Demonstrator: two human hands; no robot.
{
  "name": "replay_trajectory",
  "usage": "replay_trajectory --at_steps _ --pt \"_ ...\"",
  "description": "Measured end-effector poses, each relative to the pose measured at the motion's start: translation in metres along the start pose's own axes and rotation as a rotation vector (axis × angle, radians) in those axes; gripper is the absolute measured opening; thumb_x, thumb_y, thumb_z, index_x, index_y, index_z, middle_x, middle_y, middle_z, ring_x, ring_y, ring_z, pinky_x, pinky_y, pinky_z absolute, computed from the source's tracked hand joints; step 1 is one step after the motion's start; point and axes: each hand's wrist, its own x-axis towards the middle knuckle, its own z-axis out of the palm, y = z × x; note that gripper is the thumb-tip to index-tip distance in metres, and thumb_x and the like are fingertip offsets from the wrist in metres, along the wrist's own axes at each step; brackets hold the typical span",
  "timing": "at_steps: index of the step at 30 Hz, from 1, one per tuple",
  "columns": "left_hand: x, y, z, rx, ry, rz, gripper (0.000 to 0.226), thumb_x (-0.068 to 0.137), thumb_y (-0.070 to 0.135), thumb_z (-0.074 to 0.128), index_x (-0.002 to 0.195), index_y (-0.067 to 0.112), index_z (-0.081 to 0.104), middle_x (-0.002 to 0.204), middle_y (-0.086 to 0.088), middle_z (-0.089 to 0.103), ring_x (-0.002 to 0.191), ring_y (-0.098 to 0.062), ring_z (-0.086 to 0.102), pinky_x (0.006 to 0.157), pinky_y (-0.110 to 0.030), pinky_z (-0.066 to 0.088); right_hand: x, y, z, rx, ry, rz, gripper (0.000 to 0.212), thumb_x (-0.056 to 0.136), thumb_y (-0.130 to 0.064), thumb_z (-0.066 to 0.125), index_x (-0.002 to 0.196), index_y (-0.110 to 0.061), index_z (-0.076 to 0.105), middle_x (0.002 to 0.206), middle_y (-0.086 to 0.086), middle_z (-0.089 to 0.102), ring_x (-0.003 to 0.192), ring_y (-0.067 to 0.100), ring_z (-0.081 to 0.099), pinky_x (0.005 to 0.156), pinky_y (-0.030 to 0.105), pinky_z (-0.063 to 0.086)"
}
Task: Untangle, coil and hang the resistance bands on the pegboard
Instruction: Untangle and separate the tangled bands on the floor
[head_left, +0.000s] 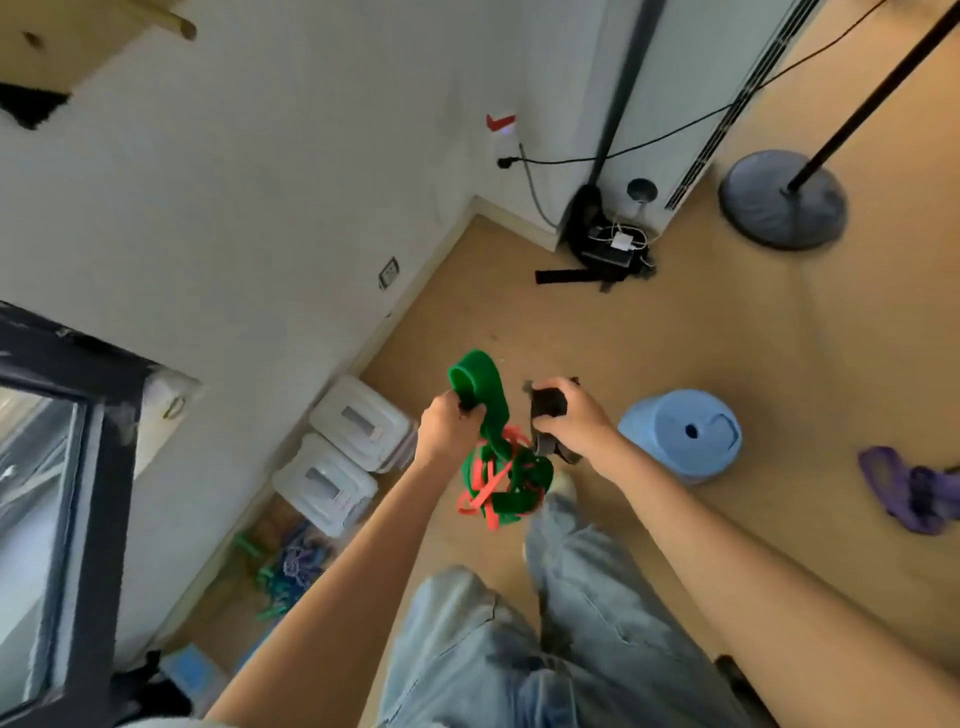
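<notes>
Head view looks down past both forearms at a tan wooden floor that meets a white wall along a pale baseboard running from the upper middle down to the lower left. The left hand has its fingers curled round a wide green band, whose upper end loops above the fist while the rest drops into a knot of green and thin red bands hanging in the air between the wrists, above the person's jeans. The right hand, just beside the left, has its fingers wrapped round a dark band; a grey tail of it hangs under the palm and touches the knot's upper right edge.

Against the wall, near the left forearm, stand two white plastic boxes, one in front of the other, and lower along the baseboard lies a blurred heap of teal and blue cords. A black-framed window fills the left edge. To the right of the right hand a light blue stool stands on the floor, and a purple band lies crumpled farther right near the frame edge. In the far corner a black bag with chargers sits at the foot of a white cabinet, and a round grey stand base with a dark pole sits to its right. Bare floor stretches between the stool, the bag and the stand base.
</notes>
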Motion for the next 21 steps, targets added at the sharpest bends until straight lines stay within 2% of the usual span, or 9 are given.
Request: replay_trajectory --at_steps 3,4,5,7,9,12,15,18,21 --pt "0.019 0.023 0.015 0.162 -0.039 -0.078 0.028 0.086 0.007 0.052 0.112 -0.003 0.053 0.106 -0.018 0.063 0.098 -0.034 0.061 0.073 -0.030 0.047 0.025 -0.003 -0.018 0.027 -0.172 0.093 0.055 0.084 -0.008 0.062 0.135 -0.018 0.043 0.134 0.012 0.048 0.115 0.026 0.050 0.089 0.031 0.043" --pt "0.024 0.027 0.018 0.207 -0.053 -0.103 0.029 0.086 0.008 0.051 0.114 -0.002 0.052 0.105 -0.019 0.062 0.097 -0.034 0.061 0.069 -0.030 0.044 0.030 -0.002 -0.022 0.025 -0.207 0.114 0.056 0.085 -0.008 0.060 0.137 -0.017 0.041 0.135 0.012 0.046 0.117 0.028 0.050 0.092 0.033 0.043" --pt "0.029 0.031 0.020 0.204 -0.084 -0.132 0.029 0.087 0.007 0.049 0.115 -0.002 0.052 0.103 -0.021 0.062 0.092 -0.033 0.063 0.068 -0.031 0.045 0.034 0.000 -0.026 0.016 -0.213 0.124 0.054 0.086 -0.009 0.059 0.136 -0.016 0.041 0.136 0.013 0.046 0.118 0.029 0.051 0.091 0.032 0.043" --pt "0.036 0.038 0.024 0.123 -0.169 -0.186 0.023 0.089 0.001 0.046 0.109 -0.003 0.056 0.087 -0.018 0.063 0.065 -0.020 0.066 0.062 -0.030 0.046 0.038 0.007 -0.036 0.018 -0.191 0.138 0.047 0.087 -0.009 0.056 0.133 -0.013 0.046 0.133 0.014 0.050 0.116 0.028 0.053 0.089 0.030 0.042" --pt "0.045 0.047 0.027 0.136 -0.236 -0.163 0.015 0.090 -0.001 0.046 0.087 0.004 0.060 0.068 -0.006 0.061 0.045 -0.005 0.058 0.056 -0.025 0.043 0.033 0.018 -0.047 0.096 -0.125 0.177 0.039 0.088 -0.009 0.054 0.127 -0.009 0.051 0.122 0.014 0.058 0.102 0.025 0.057 0.085 0.031 0.046" --pt "0.056 0.072 0.039 0.181 -0.286 -0.122 0.025 0.091 -0.003 0.043 0.073 0.009 0.056 0.049 0.006 0.060 0.036 -0.002 0.053 0.048 -0.019 0.040 0.011 0.042 -0.068 0.285 0.039 0.277 0.029 0.088 -0.002 0.049 0.117 -0.003 0.055 0.104 0.020 0.065 0.078 0.021 0.059 0.072 0.026 0.048" --pt "0.062 0.099 0.066 0.278 -0.360 -0.036 0.022 0.092 0.002 0.046 0.074 0.010 0.055 0.062 -0.003 0.061 0.052 -0.012 0.056 0.057 -0.025 0.043 -0.020 0.076 -0.096 0.397 0.205 0.325 0.025 0.089 0.000 0.047 0.111 -0.001 0.057 0.092 0.022 0.066 0.072 0.023 0.060 0.073 0.029 0.050" --pt "0.053 0.128 0.108 0.403 -0.476 0.110 0.019 0.094 0.005 0.046 0.079 0.014 0.053 0.076 -0.007 0.060 0.069 -0.020 0.058 0.068 -0.030 0.049 -0.063 0.118 -0.125 0.558 0.411 0.393 0.021 0.089 0.004 0.045 0.107 0.002 0.057 0.083 0.019 0.062 0.062 0.017 0.058 0.064 0.018 0.051" --pt "0.034 0.153 0.169 0.591 -0.590 0.239 0.016 0.090 -0.002 0.046 0.093 0.002 0.061 0.089 -0.016 0.064 0.082 -0.023 0.061 0.080 -0.035 0.050 -0.109 0.171 -0.150 0.614 0.607 0.523 0.018 0.088 0.000 0.049 0.101 -0.003 0.061 0.087 0.018 0.066 0.075 0.025 0.062 0.080 0.036 0.051"
